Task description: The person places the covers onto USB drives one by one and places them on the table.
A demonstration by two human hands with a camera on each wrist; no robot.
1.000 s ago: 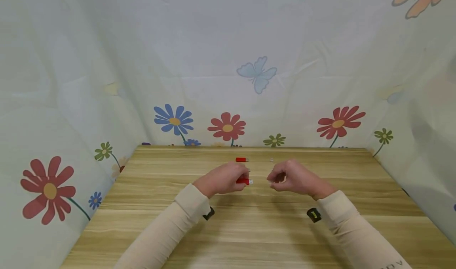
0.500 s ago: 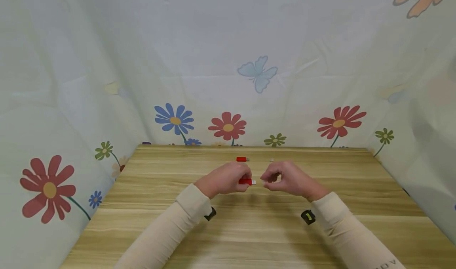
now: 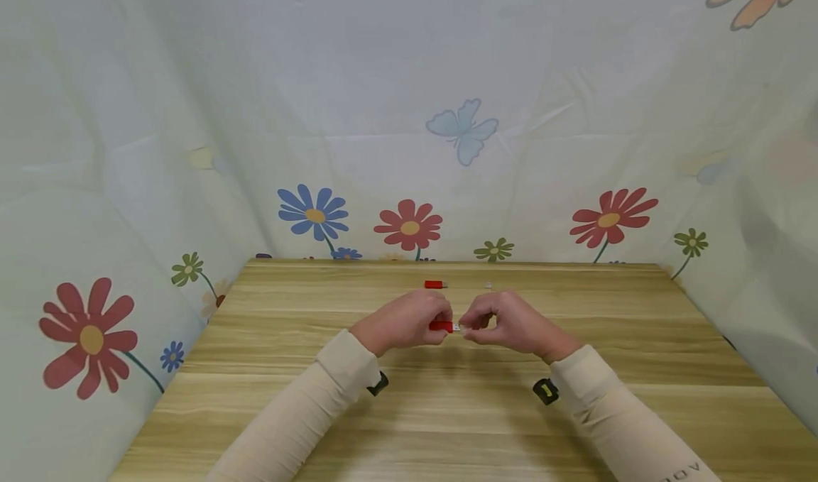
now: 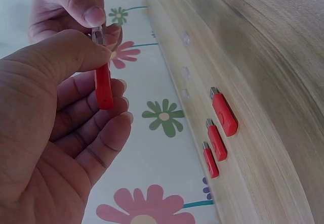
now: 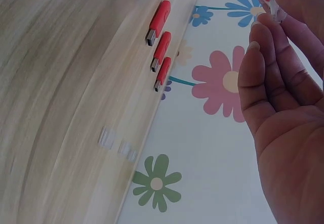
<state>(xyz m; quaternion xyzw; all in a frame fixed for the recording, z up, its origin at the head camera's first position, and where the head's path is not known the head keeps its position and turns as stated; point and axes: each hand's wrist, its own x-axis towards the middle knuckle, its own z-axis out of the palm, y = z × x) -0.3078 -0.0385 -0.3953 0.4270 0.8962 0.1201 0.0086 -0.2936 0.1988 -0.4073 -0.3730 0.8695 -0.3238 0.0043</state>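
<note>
My left hand (image 3: 405, 319) pinches a red USB flash drive (image 4: 104, 90) between thumb and fingers, its metal plug pointing right. Facing it, my right hand (image 3: 511, 324) pinches a small clear cap (image 5: 276, 12) with its thumb and fingertips. In the left wrist view the cap overlaps the drive's plug end, between the two thumbs. The fingertips of both hands are close together above the wooden table (image 3: 422, 411). My right fingers partly hide the cap.
Three more red flash drives (image 4: 224, 114) lie in a row on the table. Several loose clear caps (image 5: 107, 137) lie in line near them. Behind the table's far edge hangs a flower-printed curtain (image 3: 358, 134).
My right hand has moved left with the clear cap, closing the gap to the drive's plug. My left hand, holding the flash drive, has shifted slightly right.
</note>
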